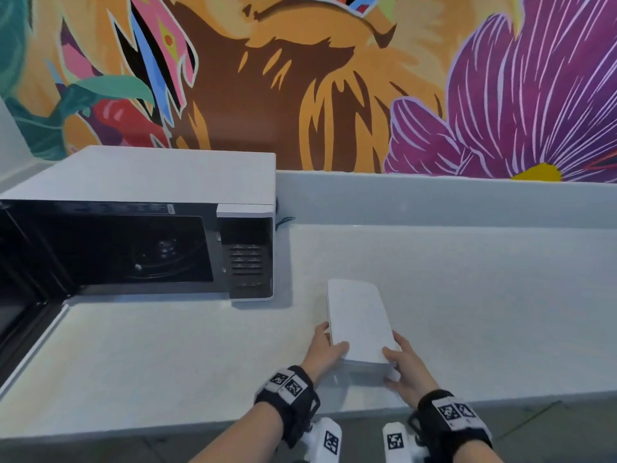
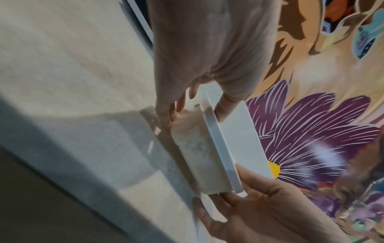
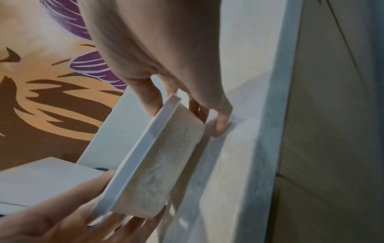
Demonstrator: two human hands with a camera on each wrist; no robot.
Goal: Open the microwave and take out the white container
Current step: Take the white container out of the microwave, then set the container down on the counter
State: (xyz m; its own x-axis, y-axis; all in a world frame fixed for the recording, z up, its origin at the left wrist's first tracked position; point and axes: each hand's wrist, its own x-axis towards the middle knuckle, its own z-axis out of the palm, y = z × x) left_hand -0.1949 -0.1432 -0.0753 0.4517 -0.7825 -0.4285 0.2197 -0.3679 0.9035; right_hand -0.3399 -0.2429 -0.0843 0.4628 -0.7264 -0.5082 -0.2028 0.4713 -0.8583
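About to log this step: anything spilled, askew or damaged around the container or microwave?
Nothing stands out. The white container has its lid on, held at its near end by the left hand and right hand over the counter. No spill shows. The microwave door stands open, cavity looking empty.

Microwave [image 1: 140, 228] set at tabletop [image 1: 467, 295] left rear, door [image 1: 23, 295] swung open leftward. Container [image 1: 359, 325] found right of microwave, nearer front edge, between left hand [image 1: 322, 354] and right hand [image 1: 409, 370].
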